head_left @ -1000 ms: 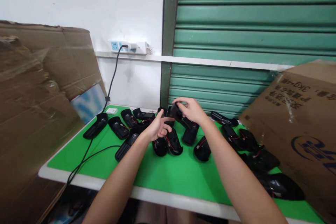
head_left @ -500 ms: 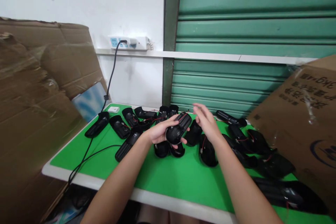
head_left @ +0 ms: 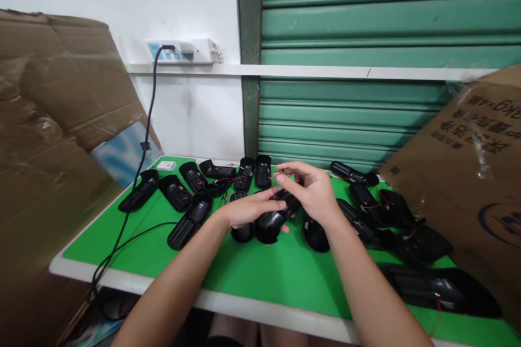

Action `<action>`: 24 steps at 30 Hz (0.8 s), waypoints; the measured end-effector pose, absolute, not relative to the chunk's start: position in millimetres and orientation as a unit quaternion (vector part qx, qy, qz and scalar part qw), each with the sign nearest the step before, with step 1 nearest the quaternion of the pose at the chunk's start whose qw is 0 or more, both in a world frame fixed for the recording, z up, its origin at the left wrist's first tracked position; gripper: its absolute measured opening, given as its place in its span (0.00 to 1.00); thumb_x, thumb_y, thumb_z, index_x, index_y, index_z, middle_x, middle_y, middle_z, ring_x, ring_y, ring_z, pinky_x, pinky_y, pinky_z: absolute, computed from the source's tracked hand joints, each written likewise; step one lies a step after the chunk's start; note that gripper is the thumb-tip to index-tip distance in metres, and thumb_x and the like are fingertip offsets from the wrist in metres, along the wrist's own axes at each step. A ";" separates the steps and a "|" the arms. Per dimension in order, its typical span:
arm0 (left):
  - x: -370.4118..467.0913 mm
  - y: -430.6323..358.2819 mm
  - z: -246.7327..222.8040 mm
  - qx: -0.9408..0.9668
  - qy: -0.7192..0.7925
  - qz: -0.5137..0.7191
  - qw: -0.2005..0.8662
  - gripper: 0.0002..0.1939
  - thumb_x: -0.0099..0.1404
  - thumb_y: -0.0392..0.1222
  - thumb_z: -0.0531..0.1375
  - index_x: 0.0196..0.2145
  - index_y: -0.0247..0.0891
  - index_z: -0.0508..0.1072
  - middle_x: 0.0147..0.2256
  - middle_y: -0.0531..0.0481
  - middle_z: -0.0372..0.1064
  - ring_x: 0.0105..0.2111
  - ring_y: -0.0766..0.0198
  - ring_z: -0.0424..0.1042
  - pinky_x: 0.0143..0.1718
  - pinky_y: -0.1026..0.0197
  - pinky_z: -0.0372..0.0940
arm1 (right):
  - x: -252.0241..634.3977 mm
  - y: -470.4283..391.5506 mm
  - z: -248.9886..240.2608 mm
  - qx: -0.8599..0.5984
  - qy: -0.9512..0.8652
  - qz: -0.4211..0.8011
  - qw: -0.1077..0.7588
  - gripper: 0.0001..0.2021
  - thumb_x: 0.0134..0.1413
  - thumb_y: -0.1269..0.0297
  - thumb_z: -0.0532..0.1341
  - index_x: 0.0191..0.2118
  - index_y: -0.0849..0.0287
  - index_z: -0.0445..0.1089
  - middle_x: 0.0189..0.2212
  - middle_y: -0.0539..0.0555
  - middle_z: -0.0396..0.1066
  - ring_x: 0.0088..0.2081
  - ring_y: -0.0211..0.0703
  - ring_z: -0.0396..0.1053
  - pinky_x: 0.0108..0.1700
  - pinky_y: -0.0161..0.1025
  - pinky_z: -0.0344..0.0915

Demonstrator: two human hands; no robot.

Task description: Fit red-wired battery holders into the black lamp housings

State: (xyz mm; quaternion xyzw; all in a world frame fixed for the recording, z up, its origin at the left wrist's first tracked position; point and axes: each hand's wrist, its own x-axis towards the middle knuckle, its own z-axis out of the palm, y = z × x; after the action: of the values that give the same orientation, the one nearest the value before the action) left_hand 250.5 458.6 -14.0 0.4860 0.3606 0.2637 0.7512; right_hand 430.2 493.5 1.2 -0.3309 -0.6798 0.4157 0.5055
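My left hand point(head_left: 249, 209) grips a glossy black plastic housing point(head_left: 269, 222) from the left side, thumb on top and fingertips showing beneath. The housing is tilted above the table, its rounded end towards me. My right hand point(head_left: 316, 191) is bent over its far end, thumb and fingers pinched around a thin red wire point(head_left: 273, 192); the wire's tip is too small to make out. Part of the housing is hidden behind the right hand. Another black housing point(head_left: 242, 232) lies just left of the held one, and one more point(head_left: 316, 235) sits below my right wrist.
Several similar black housings with red wires lie on the green tabletop point(head_left: 134, 252), left point(head_left: 191, 220) and right point(head_left: 439, 287). Cardboard stands at the left point(head_left: 61, 135) and right point(head_left: 459, 173). A black cable point(head_left: 151, 103) drops from the wall socket strip point(head_left: 181, 51) across the table's left side.
My right hand has come in from the right to the held housing and closed at its far end. The housing has dropped slightly in view, and the camera has shifted a little.
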 end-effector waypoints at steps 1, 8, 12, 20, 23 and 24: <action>251.3 458.0 -14.2 0.487 0.362 0.268 0.748 0.36 0.63 0.53 0.66 0.65 0.46 0.61 0.52 0.43 0.75 0.36 0.62 0.80 0.35 0.63 0.72 | 429.0 493.0 0.8 -0.322 -0.701 0.404 0.491 0.16 0.55 0.55 0.65 0.46 0.57 0.76 0.43 0.55 0.78 0.44 0.38 0.75 0.48 0.36 0.68; 248.8 462.0 -19.1 0.510 0.340 0.310 0.726 0.33 0.67 0.55 0.59 0.66 0.41 0.60 0.52 0.40 0.75 0.35 0.61 0.79 0.41 0.58 0.72 | 432.4 499.6 -10.8 -0.423 -0.682 0.243 0.545 0.16 0.57 0.55 0.61 0.47 0.58 0.76 0.40 0.54 0.75 0.40 0.37 0.70 0.45 0.37 0.65; 248.6 462.6 -17.9 0.538 0.366 0.337 0.681 0.35 0.70 0.54 0.55 0.69 0.40 0.56 0.49 0.40 0.77 0.38 0.57 0.79 0.45 0.54 0.70 | 422.1 492.7 -15.8 -0.462 -0.686 0.136 0.545 0.15 0.53 0.51 0.65 0.33 0.60 0.76 0.28 0.50 0.66 0.30 0.33 0.62 0.36 0.33 0.61; 259.4 467.8 -26.8 0.564 0.375 0.458 0.576 0.30 0.72 0.53 0.51 0.67 0.39 0.64 0.52 0.42 0.75 0.38 0.59 0.76 0.46 0.54 0.71 | 410.0 483.2 -20.6 -0.479 -0.647 0.146 0.575 0.11 0.55 0.56 0.65 0.35 0.59 0.78 0.28 0.50 0.76 0.29 0.33 0.72 0.36 0.32 0.67; 262.5 470.0 -36.3 0.556 0.388 0.488 0.550 0.29 0.72 0.54 0.51 0.66 0.42 0.64 0.57 0.44 0.72 0.40 0.60 0.75 0.46 0.54 0.71 | 408.7 482.9 -22.8 -0.482 -0.638 0.158 0.579 0.10 0.54 0.58 0.66 0.37 0.58 0.79 0.31 0.51 0.79 0.33 0.37 0.77 0.39 0.34 0.69; 263.0 470.1 -38.2 0.556 0.395 0.494 0.539 0.29 0.72 0.54 0.51 0.66 0.43 0.64 0.58 0.44 0.70 0.41 0.60 0.74 0.48 0.54 0.71 | 407.9 483.1 -23.7 -0.481 -0.634 0.173 0.580 0.10 0.53 0.58 0.67 0.37 0.58 0.79 0.32 0.51 0.79 0.34 0.38 0.77 0.39 0.34 0.69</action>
State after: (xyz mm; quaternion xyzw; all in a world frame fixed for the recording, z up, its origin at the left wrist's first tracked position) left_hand 263.0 470.1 -38.2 0.5559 0.3950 0.4941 0.5393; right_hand 407.9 483.1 -23.7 -0.4811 -0.6342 0.1731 0.5799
